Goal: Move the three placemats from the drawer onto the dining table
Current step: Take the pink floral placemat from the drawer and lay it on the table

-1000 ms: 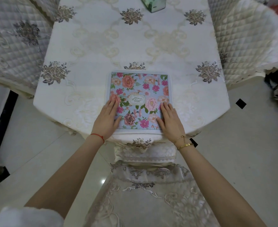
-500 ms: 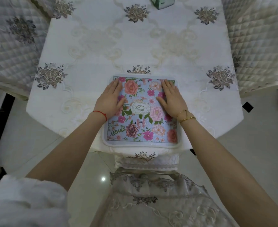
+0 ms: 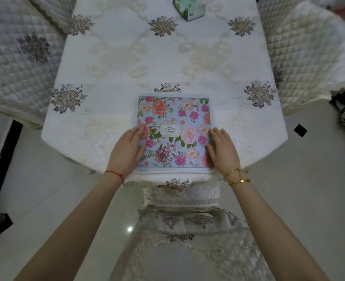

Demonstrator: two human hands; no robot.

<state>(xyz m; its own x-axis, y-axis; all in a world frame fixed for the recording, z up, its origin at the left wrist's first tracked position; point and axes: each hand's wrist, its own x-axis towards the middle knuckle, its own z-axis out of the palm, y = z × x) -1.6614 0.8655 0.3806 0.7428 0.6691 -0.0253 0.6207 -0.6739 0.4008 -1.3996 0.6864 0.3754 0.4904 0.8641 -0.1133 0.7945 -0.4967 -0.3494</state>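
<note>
A square floral placemat [image 3: 173,118], light blue with pink and peach flowers and a white border, lies flat at the near edge of the dining table [image 3: 127,57], which wears a cream embroidered cloth. My left hand [image 3: 127,151] rests flat on the mat's left side, fingers straight. On its right side lies my right hand [image 3: 222,151], also flat. Whether more mats lie under this one cannot be told. No drawer is in view.
A green box [image 3: 189,7] stands at the table's far middle. Quilted cream chairs flank the table on the left [image 3: 15,63] and on the right [image 3: 305,47]. A lace-covered chair [image 3: 188,240] sits tucked in just below the mat. Pale tiled floor surrounds everything.
Both hands have slid back from the mat's far half to its near sides. The mat stays at the table's near edge.
</note>
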